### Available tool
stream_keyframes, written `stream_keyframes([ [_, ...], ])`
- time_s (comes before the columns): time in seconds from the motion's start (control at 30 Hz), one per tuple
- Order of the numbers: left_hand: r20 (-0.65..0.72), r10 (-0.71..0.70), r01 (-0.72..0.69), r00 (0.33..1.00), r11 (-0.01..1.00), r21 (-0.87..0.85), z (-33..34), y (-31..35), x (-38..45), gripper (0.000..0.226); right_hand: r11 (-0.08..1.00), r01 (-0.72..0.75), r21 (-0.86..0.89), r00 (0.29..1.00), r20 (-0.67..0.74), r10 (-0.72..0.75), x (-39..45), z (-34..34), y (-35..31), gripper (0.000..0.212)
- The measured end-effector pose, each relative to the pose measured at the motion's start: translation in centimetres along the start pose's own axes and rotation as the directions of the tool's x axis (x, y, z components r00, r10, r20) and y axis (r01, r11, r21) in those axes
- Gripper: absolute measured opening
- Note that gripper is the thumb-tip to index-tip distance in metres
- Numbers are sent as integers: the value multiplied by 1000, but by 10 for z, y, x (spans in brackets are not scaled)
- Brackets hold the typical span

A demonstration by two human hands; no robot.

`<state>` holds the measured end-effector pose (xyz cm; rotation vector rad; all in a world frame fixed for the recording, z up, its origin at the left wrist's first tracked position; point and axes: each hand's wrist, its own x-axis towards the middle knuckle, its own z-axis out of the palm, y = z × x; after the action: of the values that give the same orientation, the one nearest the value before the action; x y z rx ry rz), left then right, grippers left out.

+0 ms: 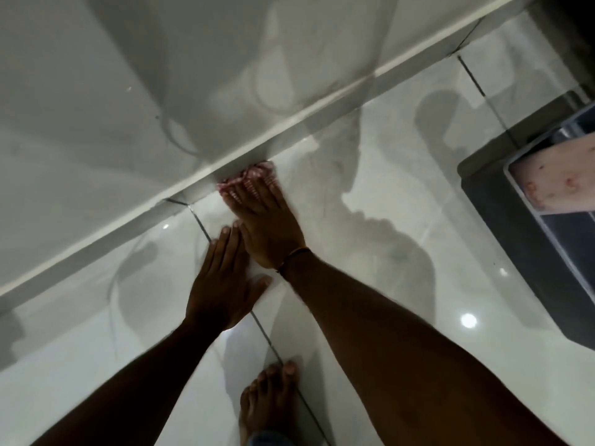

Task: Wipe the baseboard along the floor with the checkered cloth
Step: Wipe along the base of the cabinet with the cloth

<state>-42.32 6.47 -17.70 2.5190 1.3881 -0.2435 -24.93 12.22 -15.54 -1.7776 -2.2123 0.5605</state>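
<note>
The grey baseboard (pixel 322 123) runs diagonally from lower left to upper right where the wall meets the glossy tiled floor. My right hand (pixel 264 217) presses a small pink-and-white checkered cloth (pixel 257 173) against the baseboard, with only the cloth's edge showing past my fingertips. A thin band circles that wrist. My left hand (pixel 222 281) lies flat on the floor tile just beside and behind the right hand, fingers spread, holding nothing.
A dark piece of furniture (pixel 502 226) with a clear box holding pink fabric (pixel 553 178) stands at the right. My bare foot (pixel 270 400) rests on the tile at the bottom centre. White wall (pixel 128 75) fills the upper left.
</note>
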Motion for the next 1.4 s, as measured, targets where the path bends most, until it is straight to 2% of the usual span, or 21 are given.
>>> stream_keyframes([
  [0.2, -44, -13, 10, 999, 999, -53, 3, -1, -2, 98, 993, 109, -35, 994, 3, -109, 2, -9, 33, 62],
  [0.33, -32, -10, 7, 999, 998, -67, 4, -2, -2, 99, 998, 32, -52, 999, 10, -32, 0, -7, 22, 59],
  [0.43, -23, 0, -1, 1000, 998, -56, 2, -5, 0, 101, 996, 78, -50, 996, 44, -76, 2, 1, 1, 59],
  [0.57, -17, 3, -4, 1000, 999, -43, -2, -8, 2, 105, 993, 87, -77, 996, 29, -85, 3, -2, 11, 58],
  [0.67, -42, 13, -14, 999, 999, -45, -3, -8, 4, 107, 985, -54, -161, 995, -87, 41, 4, -15, 55, 60],
  [0.77, -46, 7, -10, 999, 998, -69, 0, -8, 6, 107, 979, -173, -108, 972, -181, 152, 4, -49, 133, 55],
  [0.87, -54, 42, -44, 998, 998, -39, 4, -15, 10, 104, 966, -196, -171, 971, -173, 167, 4, -85, 202, 55],
  [0.93, -58, 67, -68, 996, 998, -11, 7, -20, 12, 104, 952, -269, -143, 953, -182, 242, 8, -101, 230, 52],
  [1.0, -67, 74, -74, 995, 997, 3, 10, -21, 13, 104, 917, -397, -45, 904, -194, 382, 11, -117, 256, 48],
  [1.1, -79, 65, -64, 995, 998, 18, 15, -20, 14, 104, 798, -588, 132, 766, -225, 602, 26, -143, 289, 46],
  [1.13, -67, 63, -61, 996, 998, 27, 15, -19, 14, 104, 753, -631, 185, 726, -202, 658, 31, -149, 299, 40],
  [1.17, -61, 59, -57, 996, 998, 29, 14, -19, 13, 104, 739, -643, 203, 718, -178, 673, 33, -153, 305, 29],
  [1.2, -60, 54, -52, 997, 998, 29, 14, -19, 14, 104, 769, -612, 183, 748, -180, 638, 33, -154, 313, 21],
  [1.23, -58, 49, -48, 997, 998, 26, 12, -20, 14, 104, 799, -577, 172, 753, -266, 601, 37, -149, 320, 26],
  [1.27, -62, 48, -47, 997, 999, 21, 10, -20, 14, 104, 808, -546, 222, 754, -290, 589, 36, -145, 321, 30],
  [1.3, -69, 50, -49, 996, 999, 15, 9, -18, 15, 103, 837, -527, 149, 785, -293, 546, 32, -147, 310, 28],
  [1.33, -75, 53, -52, 996, 999, 13, 9, -17, 15, 103, 858, -513, 3, 826, -269, 495, 27, -146, 291, 25],
  [1.4, -69, 54, -53, 996, 998, 15, 5, -15, 15, 101, 892, -451, -23, 859, -282, 427, 18, -125, 246, 35],
])
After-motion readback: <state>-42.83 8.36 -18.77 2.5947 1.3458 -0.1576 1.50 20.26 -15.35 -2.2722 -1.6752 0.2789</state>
